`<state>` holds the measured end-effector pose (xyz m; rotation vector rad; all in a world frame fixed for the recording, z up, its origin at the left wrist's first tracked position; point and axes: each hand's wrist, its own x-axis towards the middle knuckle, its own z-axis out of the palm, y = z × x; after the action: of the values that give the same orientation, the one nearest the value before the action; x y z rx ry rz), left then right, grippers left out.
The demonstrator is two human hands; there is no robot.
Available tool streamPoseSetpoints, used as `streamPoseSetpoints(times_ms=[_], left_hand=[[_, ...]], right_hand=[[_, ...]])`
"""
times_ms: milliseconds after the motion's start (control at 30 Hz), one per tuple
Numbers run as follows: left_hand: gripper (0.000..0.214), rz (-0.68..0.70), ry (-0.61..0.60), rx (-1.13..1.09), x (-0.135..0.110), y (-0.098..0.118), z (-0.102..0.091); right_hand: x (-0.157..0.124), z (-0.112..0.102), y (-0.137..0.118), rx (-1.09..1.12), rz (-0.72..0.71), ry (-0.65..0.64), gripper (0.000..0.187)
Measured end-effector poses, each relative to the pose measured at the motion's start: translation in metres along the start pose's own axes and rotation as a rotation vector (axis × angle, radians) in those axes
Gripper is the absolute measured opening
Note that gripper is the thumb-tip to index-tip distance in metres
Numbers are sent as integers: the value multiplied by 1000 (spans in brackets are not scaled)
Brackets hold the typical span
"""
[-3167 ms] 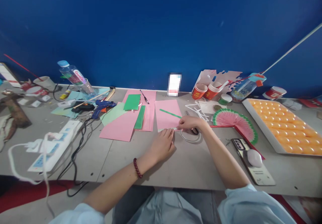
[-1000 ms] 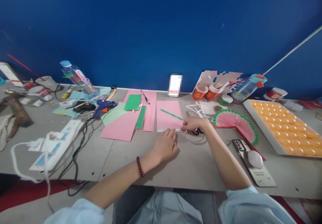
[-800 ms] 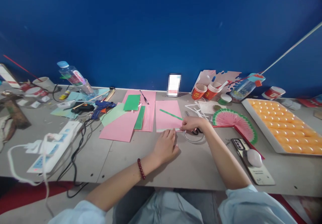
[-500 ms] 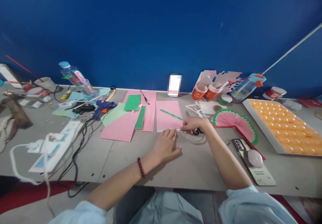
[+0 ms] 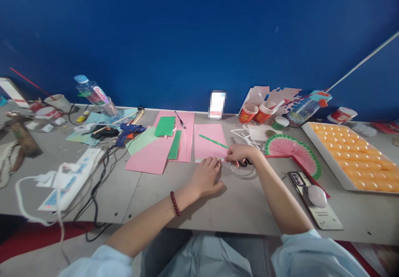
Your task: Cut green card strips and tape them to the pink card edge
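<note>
A pink paper sheet lies flat in front of me, with a narrow green paper strip slanting across it. Along its near edge runs a thin pale band. My left hand rests palm down, fingers stretched out and fingertips touching that near edge. At the sheet's near right corner my right hand is closed, fingertips pinched together; what they grip is hidden. Dark-handled scissors lie partly under the right hand. A pale ring-shaped coil is just below it.
To the left are pink sheets, a green paper piece, a pen, a blue glue gun and a power strip. Rightward lie a watermelon-patterned paper fan, a phone and a tray of orange domes. Paper cups stand behind.
The view has shifted slightly. My left fingertips have slid a little farther forward at the sheet's near edge, while my right hand stays at the corner.
</note>
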<state>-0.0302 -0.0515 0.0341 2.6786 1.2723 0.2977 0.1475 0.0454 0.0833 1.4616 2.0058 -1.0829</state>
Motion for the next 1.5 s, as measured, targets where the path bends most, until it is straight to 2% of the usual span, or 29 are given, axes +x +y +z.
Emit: streamPoseSetpoints(times_ms=[133, 300, 467, 767, 933, 1267, 1500], left_hand=[[40, 13, -15, 24, 6, 4, 4], [33, -83, 39, 69, 14, 14, 17], [39, -101, 91, 73, 13, 18, 24], [43, -87, 83, 87, 10, 16, 22], [46, -84, 90, 85, 9, 15, 25], [50, -76, 82, 95, 11, 15, 23], [51, -76, 86, 90, 10, 13, 24]], right_hand=[[1, 1, 3, -6, -14, -2, 30], [5, 2, 7, -14, -28, -10, 32], [6, 2, 10, 9, -41, -12, 31], [9, 2, 13, 21, -51, -12, 34], [8, 2, 13, 3, -5, 12, 40], [2, -1, 12, -41, 4, 9, 28], [2, -1, 10, -64, 27, 26, 27]])
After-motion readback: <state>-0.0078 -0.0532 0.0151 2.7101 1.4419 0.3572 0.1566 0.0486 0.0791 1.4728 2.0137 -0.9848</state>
